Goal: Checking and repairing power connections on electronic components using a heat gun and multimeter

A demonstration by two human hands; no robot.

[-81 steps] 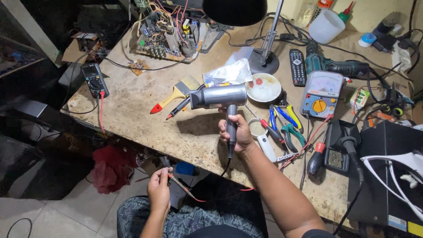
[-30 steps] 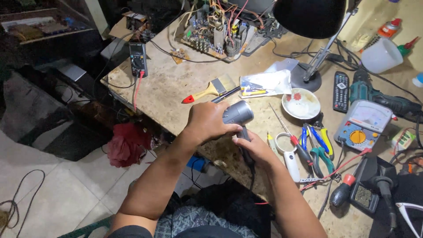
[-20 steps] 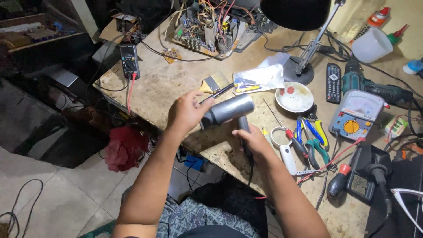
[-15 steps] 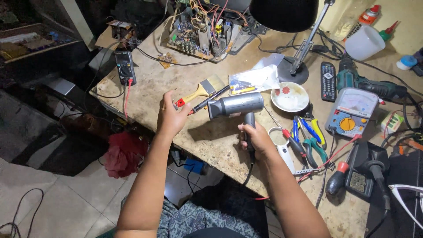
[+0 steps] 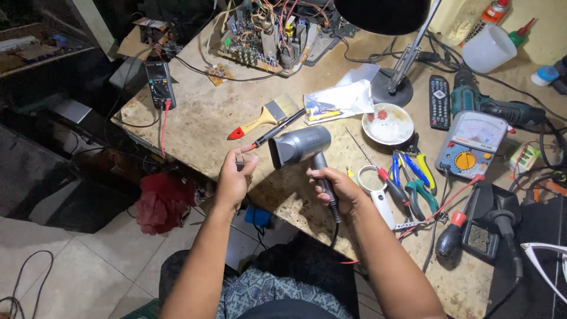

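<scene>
My right hand (image 5: 336,192) grips the handle of a grey hair dryer (image 5: 298,145), held just above the near edge of the stone-topped workbench (image 5: 195,118). The dryer's nozzle points left. My left hand (image 5: 235,177) hovers a few centimetres in front of that nozzle, apart from it, with thumb and fingers pinched together on what looks like a small dark piece (image 5: 239,166). The dryer's cord hangs down from the handle toward my lap.
Behind the dryer lie a red-tipped paintbrush (image 5: 260,121) and a thin screwdriver (image 5: 277,129). A black multimeter (image 5: 160,85), an open circuit board (image 5: 266,35), a lamp base (image 5: 393,88), a white bowl (image 5: 387,124), pliers (image 5: 413,177) and an analog meter (image 5: 469,145) crowd the bench.
My left hand came up from under the bench, covered the dryer's nozzle, then drew back to the left. The dryer stayed in my right hand.
</scene>
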